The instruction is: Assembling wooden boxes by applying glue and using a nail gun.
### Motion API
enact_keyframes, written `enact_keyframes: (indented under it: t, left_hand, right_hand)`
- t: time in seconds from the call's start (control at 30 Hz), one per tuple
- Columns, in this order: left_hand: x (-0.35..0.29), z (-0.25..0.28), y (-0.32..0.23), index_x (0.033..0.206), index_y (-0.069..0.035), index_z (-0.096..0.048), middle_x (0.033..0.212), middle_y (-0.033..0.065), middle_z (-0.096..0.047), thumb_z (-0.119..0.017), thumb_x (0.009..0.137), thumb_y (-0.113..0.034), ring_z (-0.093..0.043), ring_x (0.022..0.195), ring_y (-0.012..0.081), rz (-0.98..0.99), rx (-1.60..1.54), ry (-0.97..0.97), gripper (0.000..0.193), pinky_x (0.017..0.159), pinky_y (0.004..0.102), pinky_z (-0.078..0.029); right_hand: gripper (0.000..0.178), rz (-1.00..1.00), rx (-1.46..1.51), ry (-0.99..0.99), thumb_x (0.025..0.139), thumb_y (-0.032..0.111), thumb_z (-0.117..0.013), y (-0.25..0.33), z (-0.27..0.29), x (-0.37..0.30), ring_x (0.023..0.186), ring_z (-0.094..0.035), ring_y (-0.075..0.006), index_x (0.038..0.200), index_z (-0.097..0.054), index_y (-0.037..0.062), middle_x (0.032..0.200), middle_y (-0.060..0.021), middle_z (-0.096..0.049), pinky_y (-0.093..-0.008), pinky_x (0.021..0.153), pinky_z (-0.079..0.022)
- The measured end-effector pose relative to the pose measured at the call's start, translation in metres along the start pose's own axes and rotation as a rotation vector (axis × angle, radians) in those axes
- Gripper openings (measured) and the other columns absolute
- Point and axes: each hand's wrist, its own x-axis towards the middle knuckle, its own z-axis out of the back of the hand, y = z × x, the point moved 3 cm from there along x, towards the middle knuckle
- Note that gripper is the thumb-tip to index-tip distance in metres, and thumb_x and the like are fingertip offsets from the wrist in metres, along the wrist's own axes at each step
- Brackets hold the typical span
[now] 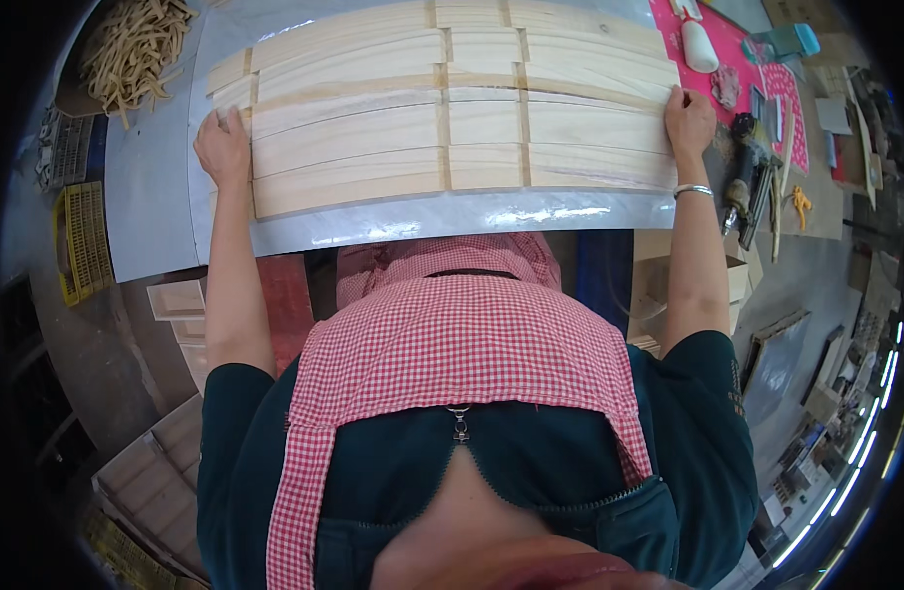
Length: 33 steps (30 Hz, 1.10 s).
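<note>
While both arms reach straight out toward 12 o'clock, the left hand point(223, 146) lies flat, fingers spread, on the left ends of the pale wooden slats point(373, 138), and the right hand point(689, 120) presses likewise on their right ends; neither hand is closed around anything, both rest palm-down. Hands well apart, one at each end of the panel. Slats lie side by side in rows across the grey worktop point(422, 216), crossed by two short wooden battens point(443, 118) near the middle. Panel occupies the 12 o'clock part of the view. Silver bracelet point(692, 190) on right wrist. At 1 o'clock of the panel: white bottle point(698, 44) on a pink mat point(732, 59). At 3 o'clock of the right hand: a dark power tool point(742, 187), type not discernible. At 10 o'clock: heap of thin wood strips point(132, 49). Red-checked apron point(452, 334) fills the lower centre
</note>
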Motion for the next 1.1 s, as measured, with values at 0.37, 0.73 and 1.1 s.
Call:
enact_keyframes:
  t: [0.37,0.73,1.1]
  left_hand:
    - [0.004,-0.004,0.007,0.124,0.000,-0.065,0.119,0.0219,-0.066,-0.056,0.094,-0.043,-0.061,0.106,0.0393,0.061,-0.005,-0.057,0.052,0.096,0.0448,-0.046]
    - [0.053,-0.036,0.009,0.123,0.001,-0.066,0.126,0.0243,-0.064,-0.054,0.094,-0.046,-0.060,0.112,0.0401,-0.004,0.036,-0.065,0.056,0.105,0.0415,-0.038]
    - [0.055,-0.031,0.003,0.121,0.002,-0.067,0.120,0.0208,-0.068,-0.056,0.094,-0.047,-0.058,0.116,0.0367,0.044,-0.038,-0.010,0.057,0.105,0.0399,-0.039]
  right_hand:
    - [0.030,0.075,0.009,-0.088,0.091,0.031,-0.057,0.003,-0.004,-0.002,0.082,-0.065,-0.0364,0.089,-0.073,0.0059,0.089,-0.0122,-0.071,-0.0456,0.079,-0.053]
    - [0.036,-0.073,0.013,-0.028,0.093,0.033,-0.053,0.037,-0.021,0.037,0.089,-0.063,-0.0422,0.094,-0.073,0.0039,0.100,-0.0204,-0.067,-0.0493,0.082,-0.052]
    - [0.039,-0.100,-0.012,-0.029,0.092,0.036,-0.054,0.049,-0.022,0.040,0.090,-0.063,-0.0417,0.093,-0.072,0.0004,0.099,-0.0241,-0.066,-0.0482,0.083,-0.052]
